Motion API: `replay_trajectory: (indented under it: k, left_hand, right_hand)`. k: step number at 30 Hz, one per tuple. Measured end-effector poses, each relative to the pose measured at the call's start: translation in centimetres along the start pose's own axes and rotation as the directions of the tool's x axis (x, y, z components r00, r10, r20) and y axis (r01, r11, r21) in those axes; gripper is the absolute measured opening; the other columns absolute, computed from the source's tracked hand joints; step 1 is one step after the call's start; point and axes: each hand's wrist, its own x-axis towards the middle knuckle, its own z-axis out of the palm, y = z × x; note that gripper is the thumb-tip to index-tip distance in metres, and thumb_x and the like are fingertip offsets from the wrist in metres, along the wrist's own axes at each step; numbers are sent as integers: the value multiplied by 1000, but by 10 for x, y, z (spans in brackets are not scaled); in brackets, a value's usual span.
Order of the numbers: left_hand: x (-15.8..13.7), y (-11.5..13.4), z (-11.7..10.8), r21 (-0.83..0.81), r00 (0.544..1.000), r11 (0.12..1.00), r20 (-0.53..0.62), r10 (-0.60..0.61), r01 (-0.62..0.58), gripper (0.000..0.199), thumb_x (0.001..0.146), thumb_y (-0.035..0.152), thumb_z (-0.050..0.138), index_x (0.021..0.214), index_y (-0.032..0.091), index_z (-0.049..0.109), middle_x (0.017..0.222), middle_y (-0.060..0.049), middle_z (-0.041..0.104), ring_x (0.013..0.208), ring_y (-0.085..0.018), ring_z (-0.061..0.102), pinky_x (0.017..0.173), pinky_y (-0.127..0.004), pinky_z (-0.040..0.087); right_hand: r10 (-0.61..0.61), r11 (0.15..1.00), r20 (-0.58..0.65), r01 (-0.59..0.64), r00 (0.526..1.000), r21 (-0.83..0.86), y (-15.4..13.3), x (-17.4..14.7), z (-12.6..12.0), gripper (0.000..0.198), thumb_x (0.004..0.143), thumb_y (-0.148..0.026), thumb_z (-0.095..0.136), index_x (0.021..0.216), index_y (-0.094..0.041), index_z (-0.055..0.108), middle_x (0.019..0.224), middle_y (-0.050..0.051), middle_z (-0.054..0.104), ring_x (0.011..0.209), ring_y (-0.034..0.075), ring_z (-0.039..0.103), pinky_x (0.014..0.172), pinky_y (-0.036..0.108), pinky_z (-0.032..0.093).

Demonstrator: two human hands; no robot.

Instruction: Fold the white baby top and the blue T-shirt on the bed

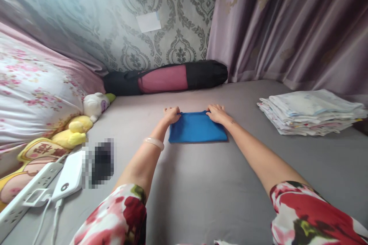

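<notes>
A folded blue cloth lies flat on the grey bed sheet, its long sides running left to right. My left hand pinches its far left corner, the thumb pressed against the fabric. At the far right corner, my right hand grips the same edge in the same way. The far edge between the hands looks slightly drawn up. The near edge rests on the sheet, untouched. Parts of the fingers are hidden behind the cloth's far edge.
Folded white cloths are stacked at the right. A black and pink roll bag lies along the wall. Plush toys, a power strip, a white power bank with cables and a blurred dark object are at the left.
</notes>
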Motion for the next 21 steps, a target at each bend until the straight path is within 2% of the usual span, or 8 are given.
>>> replay_trajectory:
  k: [6, 9, 12, 17, 21]
  left_hand:
    - [-10, -5, -11, -71, 998, 997, -51, 38, -41, 22, 88, 25, 52, 109, 23, 59, 115, -6, 70, 113, -24, 60, 111, -52, 22]
    - [-17, -4, -26, -102, 994, 991, -72, 81, -88, 24, 86, 26, 55, 109, 25, 61, 116, -4, 70, 113, -24, 60, 110, -52, 24]
    - [-21, -4, -42, -109, 992, 987, -32, 119, -122, 29, 82, 27, 57, 110, 26, 64, 115, -4, 71, 113, -26, 61, 107, -49, 29]
    - [-22, -10, -60, -165, 975, 964, 45, 217, -207, 27, 74, 29, 60, 98, 25, 72, 97, 0, 75, 98, -23, 64, 91, -34, 45]
    - [-24, -14, -77, -315, 949, 913, 92, 301, -259, 30, 72, 31, 60, 97, 20, 72, 90, -1, 74, 86, -19, 65, 78, -27, 48]
  right_hand:
    - [-92, 994, -66, 96, 994, 60, 7, -7, -12, 15, 94, -24, 51, 107, -22, 59, 110, 8, 71, 107, 24, 62, 101, 42, 32]
    - [-113, 991, -82, 118, 990, 60, 6, -11, -23, 17, 93, -26, 55, 107, -23, 62, 112, 8, 71, 109, 25, 63, 100, 42, 35]
    - [-111, 991, -47, 114, 993, 76, 6, -13, -36, 23, 91, -27, 58, 112, -23, 66, 117, 8, 70, 112, 25, 62, 101, 41, 38]
    - [-179, 972, 88, 162, 980, 167, 11, -16, -56, 28, 85, -24, 64, 112, -24, 71, 114, 5, 72, 108, 22, 64, 95, 34, 46]
    - [-245, 943, 86, 216, 966, 254, 15, -16, -71, 25, 84, -22, 64, 107, -22, 74, 107, 2, 74, 98, 20, 67, 88, 29, 50]
